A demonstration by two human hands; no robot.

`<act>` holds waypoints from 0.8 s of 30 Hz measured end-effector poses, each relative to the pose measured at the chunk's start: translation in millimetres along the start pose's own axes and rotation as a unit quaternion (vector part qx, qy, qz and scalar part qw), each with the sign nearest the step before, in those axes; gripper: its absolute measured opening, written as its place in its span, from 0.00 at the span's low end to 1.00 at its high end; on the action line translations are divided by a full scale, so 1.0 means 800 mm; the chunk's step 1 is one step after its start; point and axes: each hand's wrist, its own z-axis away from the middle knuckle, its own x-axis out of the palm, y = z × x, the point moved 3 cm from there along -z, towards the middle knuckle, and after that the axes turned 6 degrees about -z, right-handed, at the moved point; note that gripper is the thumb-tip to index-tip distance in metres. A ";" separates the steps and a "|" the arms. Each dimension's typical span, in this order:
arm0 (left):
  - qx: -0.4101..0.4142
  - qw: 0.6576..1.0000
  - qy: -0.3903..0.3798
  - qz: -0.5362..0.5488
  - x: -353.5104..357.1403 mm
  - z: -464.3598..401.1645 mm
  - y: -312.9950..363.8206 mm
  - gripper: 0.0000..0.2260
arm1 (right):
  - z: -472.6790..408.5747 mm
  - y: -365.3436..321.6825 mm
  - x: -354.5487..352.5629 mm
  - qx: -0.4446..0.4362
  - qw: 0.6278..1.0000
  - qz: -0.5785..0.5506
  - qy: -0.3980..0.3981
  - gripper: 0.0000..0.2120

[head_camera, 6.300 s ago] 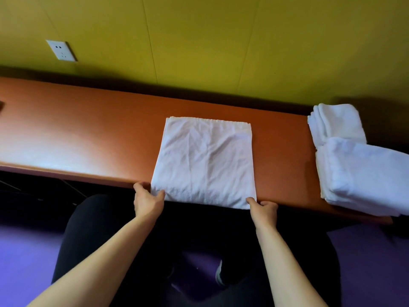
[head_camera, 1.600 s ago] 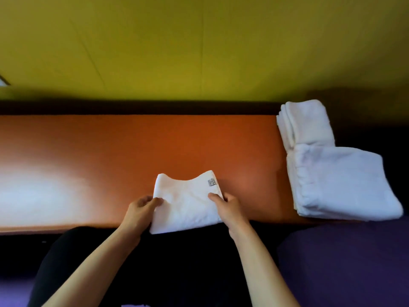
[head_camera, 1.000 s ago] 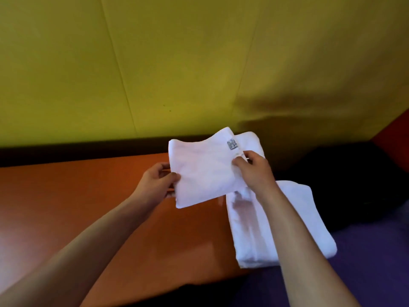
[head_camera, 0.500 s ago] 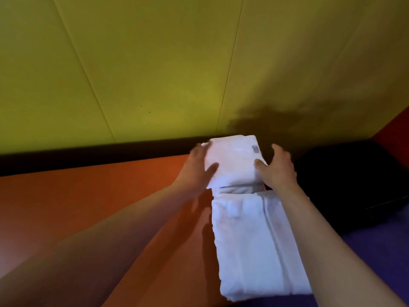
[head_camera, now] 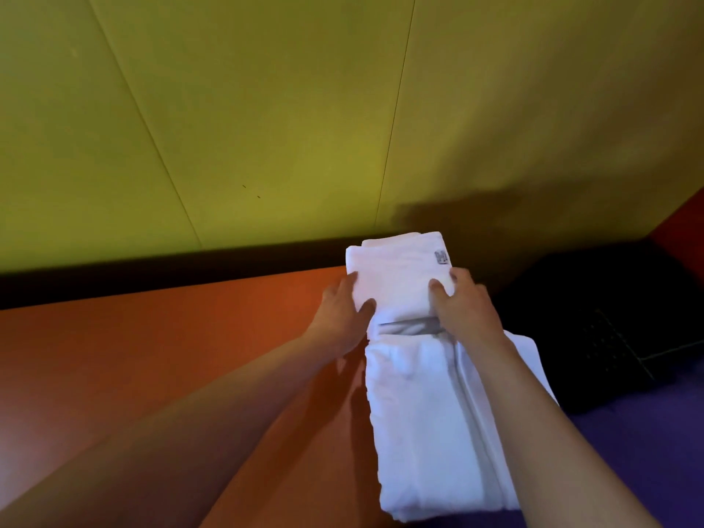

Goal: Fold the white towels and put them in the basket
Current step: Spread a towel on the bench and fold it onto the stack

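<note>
Both hands, left hand (head_camera: 344, 310) and right hand (head_camera: 459, 304), grip folded towel (head_camera: 400, 274) at 12 o'clock of the stack (head_camera: 423, 424); square the edges, then release.

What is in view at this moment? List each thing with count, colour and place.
folded towel: one, white with a small tag, on the far stack, held at both sides
far stack: white, far right of the table, count unclear
near stack: white, near right of the table, count unclear
table: one, orange, along the wall
wall: yellow-green, behind
dark object: one, black, right of the table, unclear
left hand: one, on the towel's left edge
right hand: one, on its right edge
</note>
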 end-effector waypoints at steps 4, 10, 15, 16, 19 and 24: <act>-0.157 0.962 -0.003 0.223 0.000 -0.004 0.004 0.24 | -0.011 0.003 -0.010 0.072 0.993 -0.090 -0.003 0.27; -0.241 0.877 -0.018 0.414 -0.011 -0.014 0.016 0.03 | -0.019 -0.009 -0.023 -0.017 0.981 -0.183 0.067 0.22; -0.208 0.761 -0.102 0.607 -0.044 -0.016 0.033 0.08 | -0.027 -0.034 -0.059 -0.096 0.883 -0.460 -0.003 0.26; -0.198 0.737 -0.108 0.638 -0.052 -0.020 0.033 0.11 | -0.025 -0.042 -0.071 -0.106 0.854 -0.508 -0.042 0.26; -0.152 0.731 -0.157 0.647 -0.073 -0.023 0.030 0.20 | -0.031 -0.053 -0.098 -0.112 0.798 -0.579 -0.126 0.28; -0.085 0.833 -0.218 0.501 -0.079 -0.021 0.046 0.13 | -0.057 -0.057 -0.097 -0.054 0.808 -0.585 -0.032 0.31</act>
